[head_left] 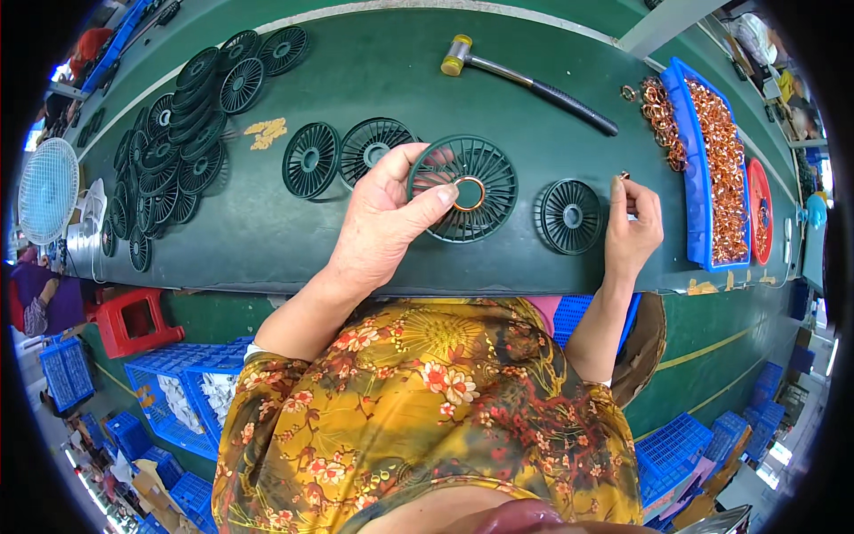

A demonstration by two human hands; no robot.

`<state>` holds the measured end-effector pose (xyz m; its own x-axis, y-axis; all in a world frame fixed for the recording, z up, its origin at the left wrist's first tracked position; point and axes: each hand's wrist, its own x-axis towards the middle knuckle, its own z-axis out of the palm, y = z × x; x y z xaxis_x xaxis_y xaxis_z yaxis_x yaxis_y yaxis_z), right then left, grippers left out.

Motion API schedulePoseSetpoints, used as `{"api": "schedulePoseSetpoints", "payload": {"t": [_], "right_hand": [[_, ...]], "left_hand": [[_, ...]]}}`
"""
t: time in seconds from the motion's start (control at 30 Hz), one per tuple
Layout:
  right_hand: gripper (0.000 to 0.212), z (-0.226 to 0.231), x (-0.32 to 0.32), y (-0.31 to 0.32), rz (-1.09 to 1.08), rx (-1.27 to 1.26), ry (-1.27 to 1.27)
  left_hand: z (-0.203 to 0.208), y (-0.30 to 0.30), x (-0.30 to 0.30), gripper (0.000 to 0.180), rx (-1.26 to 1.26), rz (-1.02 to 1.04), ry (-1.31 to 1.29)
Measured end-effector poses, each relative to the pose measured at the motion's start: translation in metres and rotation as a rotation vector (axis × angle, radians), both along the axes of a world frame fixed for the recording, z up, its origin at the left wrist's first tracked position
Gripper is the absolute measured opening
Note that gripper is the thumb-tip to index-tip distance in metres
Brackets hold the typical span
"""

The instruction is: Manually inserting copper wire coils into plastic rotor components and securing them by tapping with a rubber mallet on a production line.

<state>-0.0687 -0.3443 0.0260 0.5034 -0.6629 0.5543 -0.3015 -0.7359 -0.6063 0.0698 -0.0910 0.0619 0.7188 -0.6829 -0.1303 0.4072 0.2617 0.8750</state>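
Note:
My left hand [384,214] grips a dark green spoked plastic wheel [487,160] by its left side, tilted up off the table. A copper-coloured ring [481,198] sits around the wheel's hub, and my thumb reaches to it. At the right, my right hand [634,222] is raised with thumb and forefinger pinched on a small copper-coloured ring [624,175]; the fingers partly hide it. Between my hands, close to the right one, another spoked wheel [570,216] lies on the green table. Left of my left hand are two more wheels [310,160], one partly overlapped by that hand.
A large heap of spoked wheels [182,133] covers the table's left side. A hammer [534,84] with a yellow head lies at the back. On the right stand a blue tray [691,169] full of copper rings, loose rings [660,116] beside it, and a red dish [759,209].

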Motion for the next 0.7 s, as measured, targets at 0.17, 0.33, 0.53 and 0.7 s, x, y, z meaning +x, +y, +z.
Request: {"api": "schedulePoseSetpoints", "payload": {"t": [0.17,0.33,0.53,0.7], "right_hand": [[0.01,-0.014,-0.008,-0.011,-0.115,0.085,0.067],[0.01,-0.013,-0.004,-0.01,-0.143,0.105,0.128],[0.008,-0.014,-0.005,-0.011,-0.131,0.081,0.147],[0.009,-0.015,-0.005,-0.01,-0.139,0.097,0.098]], "left_hand": [[-0.001,-0.007,0.0,0.04,-0.008,-0.031,0.071],[0.006,-0.012,-0.002,0.043,-0.006,-0.134,0.122],[-0.004,-0.014,-0.003,0.049,-0.039,-0.175,0.101],[-0.002,-0.017,-0.006,0.046,-0.006,-0.151,0.021]]}}
